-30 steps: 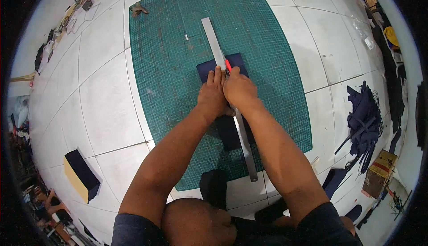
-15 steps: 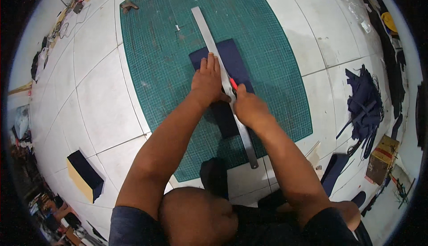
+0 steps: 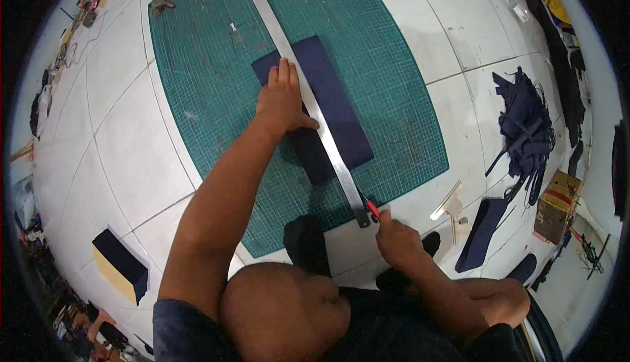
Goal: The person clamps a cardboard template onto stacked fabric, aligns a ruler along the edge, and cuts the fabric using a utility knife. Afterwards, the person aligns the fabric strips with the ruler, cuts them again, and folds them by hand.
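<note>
Head view: left hand (image 3: pixel 280 103) open and laid flat, fingers together and pointing up the mat, thumb stretched out onto a long metal ruler (image 3: pixel 335 154); fingertips at the ruler's left edge. Ruler lies aslant, lengthwise over a dark blue cloth (image 3: pixel 333 96), running past it at both ends; its lower end reaches beyond the near edge of the green mat (image 3: pixel 380 54). Cloth rests on the mat, roughly its middle, part showing on each side of the ruler, the left part partly under the hand. Right hand (image 3: pixel 398 241) closed around a red cutter (image 3: pixel 373 209), just right of the ruler's lower end, clear of the cloth; blade too small to make out well. Small white bit (image 3: pixel 233 27) on the mat, left of the ruler's upper end; brownish lump (image 3: pixel 161 5) at the far left corner. White tile floor (image 3: pixel 128 145) all round. To the right, a heap of dark blue scraps (image 3: pixel 525 126), a worn box (image 3: pixel 556 208) and a blue strip (image 3: pixel 482 234); to the left, a folded blue-and-yellow piece (image 3: pixel 121 267).
</note>
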`<state>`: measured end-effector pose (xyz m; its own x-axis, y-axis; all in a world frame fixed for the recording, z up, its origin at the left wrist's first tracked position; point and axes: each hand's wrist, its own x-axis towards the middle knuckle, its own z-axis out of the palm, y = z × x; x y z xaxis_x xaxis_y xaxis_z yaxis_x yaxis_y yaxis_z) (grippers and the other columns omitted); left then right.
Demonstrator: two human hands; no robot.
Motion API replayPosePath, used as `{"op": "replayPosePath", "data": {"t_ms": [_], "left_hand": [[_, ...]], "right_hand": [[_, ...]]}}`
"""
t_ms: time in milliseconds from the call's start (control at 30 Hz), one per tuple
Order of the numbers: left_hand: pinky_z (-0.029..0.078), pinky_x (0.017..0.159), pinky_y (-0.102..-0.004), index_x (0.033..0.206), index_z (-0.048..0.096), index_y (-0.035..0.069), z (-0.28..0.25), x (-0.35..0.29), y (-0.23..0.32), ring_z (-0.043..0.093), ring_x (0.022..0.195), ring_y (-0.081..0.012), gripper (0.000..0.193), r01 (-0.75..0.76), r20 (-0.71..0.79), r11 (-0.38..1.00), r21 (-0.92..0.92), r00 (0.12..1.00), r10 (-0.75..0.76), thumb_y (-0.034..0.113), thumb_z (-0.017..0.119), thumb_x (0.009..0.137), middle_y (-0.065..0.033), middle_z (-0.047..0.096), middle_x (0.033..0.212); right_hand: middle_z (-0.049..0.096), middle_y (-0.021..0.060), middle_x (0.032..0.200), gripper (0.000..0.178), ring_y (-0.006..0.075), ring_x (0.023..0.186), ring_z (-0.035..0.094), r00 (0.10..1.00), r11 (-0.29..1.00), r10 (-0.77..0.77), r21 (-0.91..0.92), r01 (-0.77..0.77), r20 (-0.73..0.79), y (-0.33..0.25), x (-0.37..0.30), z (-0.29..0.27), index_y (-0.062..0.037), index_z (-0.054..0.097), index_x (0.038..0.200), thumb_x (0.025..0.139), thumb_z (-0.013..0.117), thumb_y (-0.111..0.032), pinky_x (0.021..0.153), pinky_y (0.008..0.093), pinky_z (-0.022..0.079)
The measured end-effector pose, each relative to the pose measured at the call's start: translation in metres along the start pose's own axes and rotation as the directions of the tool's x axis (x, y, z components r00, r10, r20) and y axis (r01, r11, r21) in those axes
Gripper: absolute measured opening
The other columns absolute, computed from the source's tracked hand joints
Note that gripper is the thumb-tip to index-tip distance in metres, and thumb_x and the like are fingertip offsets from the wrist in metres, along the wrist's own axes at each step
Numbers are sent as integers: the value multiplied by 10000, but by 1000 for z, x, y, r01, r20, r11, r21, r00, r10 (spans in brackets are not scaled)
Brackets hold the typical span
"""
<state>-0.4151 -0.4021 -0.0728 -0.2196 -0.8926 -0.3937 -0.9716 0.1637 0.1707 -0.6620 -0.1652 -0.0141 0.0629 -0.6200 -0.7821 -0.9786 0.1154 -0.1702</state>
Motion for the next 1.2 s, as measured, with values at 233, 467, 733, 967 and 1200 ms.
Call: {"op": "replayPosePath", "data": {"t_ms": [233, 467, 733, 967, 1200], "left_hand": [[380, 1136, -456, 1495, 189, -101, 0, -6, -13, 259, 1438, -431, 1422, 22, 10, 999, 49, 1000, -22, 588, 914, 484, -264, 187, 1578], [387, 1130, -413, 1521, 164, -70, -1, 2, 6, 227, 1471, -383, 1421, -1, 19, 998, 58, 1000, 0, 607, 892, 506, -236, 159, 1601], [403, 1113, -411, 1502, 200, -86, -5, -5, -2, 276, 1445, -392, 1396, 8, 42, 999, 33, 999, -9, 583, 904, 499, -245, 201, 1581], [426, 1097, -401, 1494, 220, -87, -2, -6, -1, 291, 1437, -379, 1395, 3, -2, 999, 48, 1000, -3, 569, 915, 478, -241, 218, 1572], [351, 1153, -460, 1485, 192, -116, -5, -2, -4, 246, 1443, -436, 1410, -18, 29, 999, -28, 999, 18, 523, 937, 472, -288, 172, 1575]], "right_hand": [[647, 255, 800, 232, 463, 751, 653, 954, 954, -154, 211, 212, -258, -43, 27, -85, -9, 429, 1091, 971, 519, -186, 673, 548, 501], [615, 285, 1067, 462, 445, 1016, 618, 669, 860, -109, 268, 435, -735, -81, 206, -153, 13, 504, 1139, 828, 720, -251, 848, 506, 487], [613, 264, 1174, 616, 429, 1130, 594, 823, 844, -441, 147, 516, -358, -139, 268, -221, -9, 479, 1247, 727, 763, -176, 956, 474, 480], [610, 261, 1154, 586, 433, 1095, 595, 805, 863, -489, -51, 503, -336, -105, 278, -245, -45, 452, 1255, 761, 751, -148, 924, 475, 486], [637, 214, 1044, 485, 377, 984, 639, 781, 922, -303, 37, 384, -546, -45, 260, -302, -71, 476, 1214, 780, 690, -117, 844, 444, 496]]}}
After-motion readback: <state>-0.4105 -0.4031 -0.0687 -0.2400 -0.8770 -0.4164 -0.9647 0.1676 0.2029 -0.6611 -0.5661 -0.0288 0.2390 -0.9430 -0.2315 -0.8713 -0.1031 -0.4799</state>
